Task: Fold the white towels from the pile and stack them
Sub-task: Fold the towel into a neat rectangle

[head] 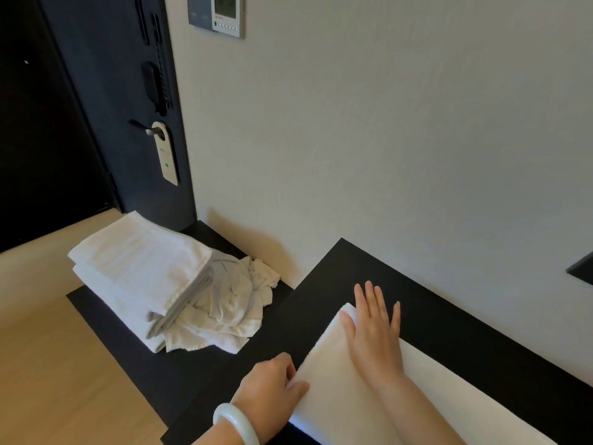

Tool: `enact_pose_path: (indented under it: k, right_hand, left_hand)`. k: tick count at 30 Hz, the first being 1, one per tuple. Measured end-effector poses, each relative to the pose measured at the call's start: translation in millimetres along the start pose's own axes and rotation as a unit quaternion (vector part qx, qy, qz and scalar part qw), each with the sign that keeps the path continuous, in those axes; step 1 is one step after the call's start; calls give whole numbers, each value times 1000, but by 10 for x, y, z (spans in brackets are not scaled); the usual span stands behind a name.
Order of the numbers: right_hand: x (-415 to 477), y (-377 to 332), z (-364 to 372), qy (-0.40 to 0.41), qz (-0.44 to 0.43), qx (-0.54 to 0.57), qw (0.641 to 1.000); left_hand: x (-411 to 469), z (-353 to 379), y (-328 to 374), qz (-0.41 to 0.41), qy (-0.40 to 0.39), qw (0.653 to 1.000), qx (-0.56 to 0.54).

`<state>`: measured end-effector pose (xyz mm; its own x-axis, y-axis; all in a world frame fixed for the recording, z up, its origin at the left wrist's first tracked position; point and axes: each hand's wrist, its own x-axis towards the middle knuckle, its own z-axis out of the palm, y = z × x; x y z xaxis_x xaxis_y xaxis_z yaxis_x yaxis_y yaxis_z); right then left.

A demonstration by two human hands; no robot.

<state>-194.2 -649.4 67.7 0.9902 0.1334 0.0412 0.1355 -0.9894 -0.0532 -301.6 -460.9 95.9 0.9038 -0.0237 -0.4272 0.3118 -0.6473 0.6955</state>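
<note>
The fingers [369,297] of the right hand [375,332] lie straight and spread, grasping nothing. The palm presses flat on the white towel [337,403] and the tips reach past its far edge onto the black bench [449,316], likely to pin and smooth the fold. The left hand [272,385], a pale bangle [236,423] at its wrist, pinches the towel's left edge, probably to keep the layers square. Further left, on the lower bench [128,351], the folded stack [134,261] touches the crumpled pile [231,306], so both are within easy reach of the person folding.
</note>
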Motion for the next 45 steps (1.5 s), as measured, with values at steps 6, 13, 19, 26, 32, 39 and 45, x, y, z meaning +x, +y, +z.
enact_pose_path:
  k: [6,13,19,26,32,39,45]
  right_hand:
    - [-614,-3,-80,-16,70,10,997]
    - [-1019,122,40,-53,34,14,998]
    - [-1813,1192,93,-1,174,42,984]
    - [-2063,1558,-87,11,363,-68,929]
    - [-1380,522,-59,5,96,51,994]
    - [-1909,1722,7,-20,259,58,964]
    - [-1620,1610,-217,15,262,-17,965]
  left_hand:
    - [197,271,356,179,131,944,246]
    - [449,754,345,299,30,869,392]
    - [492,821,278,279,50,878,385]
    - [487,829,248,280,71,882,372]
    - [495,838,258,271,86,883,372]
    - [467,803,262,265,59,888,371]
    - [457,785,606,228,44,872,431]
